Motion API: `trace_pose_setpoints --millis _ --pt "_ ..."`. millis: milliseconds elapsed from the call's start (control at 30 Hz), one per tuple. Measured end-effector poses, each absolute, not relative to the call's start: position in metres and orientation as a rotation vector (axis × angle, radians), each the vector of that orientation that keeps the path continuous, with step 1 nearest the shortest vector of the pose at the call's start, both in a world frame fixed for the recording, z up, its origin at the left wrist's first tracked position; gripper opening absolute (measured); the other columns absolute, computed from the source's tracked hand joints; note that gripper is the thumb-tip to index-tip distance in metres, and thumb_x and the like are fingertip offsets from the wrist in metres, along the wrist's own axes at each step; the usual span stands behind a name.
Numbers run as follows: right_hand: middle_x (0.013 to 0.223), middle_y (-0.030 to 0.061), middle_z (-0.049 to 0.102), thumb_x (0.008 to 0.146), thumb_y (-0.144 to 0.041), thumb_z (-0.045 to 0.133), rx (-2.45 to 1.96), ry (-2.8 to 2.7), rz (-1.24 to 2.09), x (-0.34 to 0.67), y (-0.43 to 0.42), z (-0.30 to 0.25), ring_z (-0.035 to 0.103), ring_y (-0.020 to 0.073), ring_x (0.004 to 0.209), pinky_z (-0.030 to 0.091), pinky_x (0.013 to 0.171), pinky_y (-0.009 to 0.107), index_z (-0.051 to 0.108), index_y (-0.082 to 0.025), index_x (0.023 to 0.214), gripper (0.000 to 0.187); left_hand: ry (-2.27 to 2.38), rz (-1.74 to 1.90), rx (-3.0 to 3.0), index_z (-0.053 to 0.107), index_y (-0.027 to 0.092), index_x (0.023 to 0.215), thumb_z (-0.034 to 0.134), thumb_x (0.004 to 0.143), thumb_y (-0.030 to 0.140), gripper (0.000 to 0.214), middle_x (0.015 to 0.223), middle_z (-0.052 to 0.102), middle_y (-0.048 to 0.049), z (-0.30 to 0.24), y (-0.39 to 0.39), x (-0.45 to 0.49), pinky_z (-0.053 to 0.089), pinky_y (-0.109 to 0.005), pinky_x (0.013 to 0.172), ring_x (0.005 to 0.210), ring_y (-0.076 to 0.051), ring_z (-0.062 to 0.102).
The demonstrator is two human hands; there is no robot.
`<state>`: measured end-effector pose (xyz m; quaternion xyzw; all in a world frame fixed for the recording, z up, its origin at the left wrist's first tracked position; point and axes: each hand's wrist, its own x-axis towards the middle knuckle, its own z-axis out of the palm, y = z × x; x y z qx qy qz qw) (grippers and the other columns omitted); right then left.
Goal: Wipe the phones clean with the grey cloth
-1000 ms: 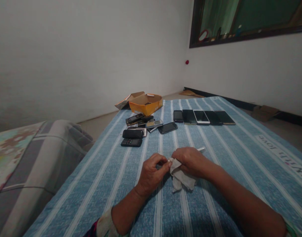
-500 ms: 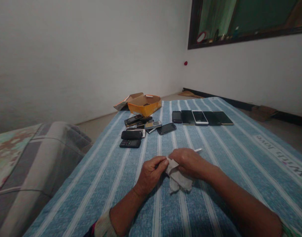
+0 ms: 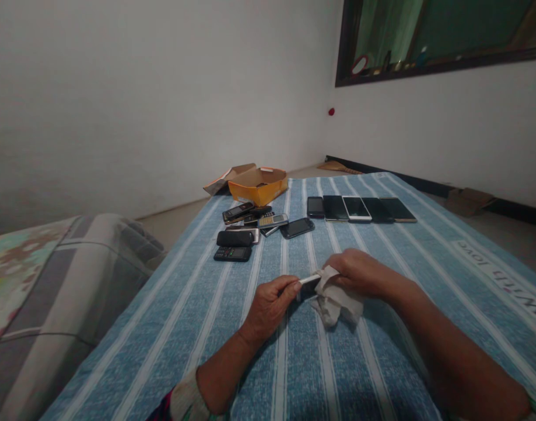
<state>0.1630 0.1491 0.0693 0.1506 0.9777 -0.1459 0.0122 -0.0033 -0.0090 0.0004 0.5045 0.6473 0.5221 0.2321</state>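
My left hand (image 3: 271,303) pinches the near end of a small phone (image 3: 308,286) just above the blue striped sheet (image 3: 373,362). My right hand (image 3: 360,272) is closed on a crumpled white cloth (image 3: 336,300) and presses it against the phone's far end. Most of the phone is hidden under the cloth and fingers. Farther off lie a loose heap of old keypad phones (image 3: 250,225) and a neat row of several smartphones (image 3: 360,209).
An open orange cardboard box (image 3: 258,184) stands at the sheet's far edge, left of the smartphone row. A rolled grey mattress or blanket (image 3: 70,292) lies to the left. White walls close the far side, with a dark-framed window (image 3: 435,35) at upper right.
My right hand with the cloth has slid to the right and a little away, uncovering the dark end of the phone. My left hand holds its place.
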Motion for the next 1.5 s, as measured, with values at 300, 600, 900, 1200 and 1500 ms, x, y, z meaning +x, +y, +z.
trace_pose_setpoints --millis 300,600,900,1200,1500 --pt "0.08 0.005 0.073 0.091 -0.014 0.056 0.373 3.115 -0.434 0.159 0.144 0.063 0.064 0.0154 0.073 0.037 0.067 0.025 0.072 -0.017 0.083 0.018 1.776 1.415 1.423 0.076 0.014 0.081 0.059 0.088 0.037 0.03 0.065 0.063 -0.0014 0.002 -0.01 -0.002 0.044 -0.027 0.062 0.064 -0.016 0.056" --pt "0.079 0.0057 0.071 0.091 -0.013 0.054 0.274 3.167 -0.391 0.149 0.135 0.055 0.063 0.0167 0.073 0.036 0.07 0.028 0.071 -0.016 0.083 0.018 1.738 1.426 1.418 0.077 0.014 0.083 0.059 0.088 0.036 0.029 0.072 0.07 -0.0041 0.003 -0.009 0.0 0.047 -0.028 0.068 0.07 -0.018 0.061" --pt "0.079 0.0043 0.071 0.085 -0.014 0.056 0.513 2.993 -0.695 0.173 0.165 0.07 0.061 0.0143 0.07 0.035 0.062 0.022 0.072 -0.017 0.081 0.017 1.769 1.427 1.441 0.072 0.013 0.078 0.056 0.089 0.036 0.03 0.066 0.06 -0.0008 -0.001 -0.01 -0.003 0.043 -0.027 0.064 0.065 -0.015 0.055" --pt "0.078 0.0041 0.07 0.086 -0.016 0.057 0.585 2.958 -0.718 0.177 0.168 0.075 0.061 0.0137 0.069 0.035 0.061 0.022 0.071 -0.016 0.079 0.016 1.784 1.424 1.442 0.071 0.014 0.077 0.056 0.089 0.036 0.03 0.066 0.059 -0.0007 0.0 -0.009 -0.003 0.043 -0.027 0.064 0.065 -0.015 0.055" --pt "0.083 0.008 0.074 0.088 -0.015 0.056 0.386 3.089 -0.477 0.156 0.143 0.061 0.064 0.018 0.076 0.034 0.065 0.026 0.072 -0.016 0.084 0.017 1.779 1.411 1.441 0.073 0.013 0.08 0.057 0.088 0.037 0.03 0.065 0.06 -0.0004 0.0 -0.01 -0.002 0.042 -0.026 0.063 0.064 -0.014 0.054"
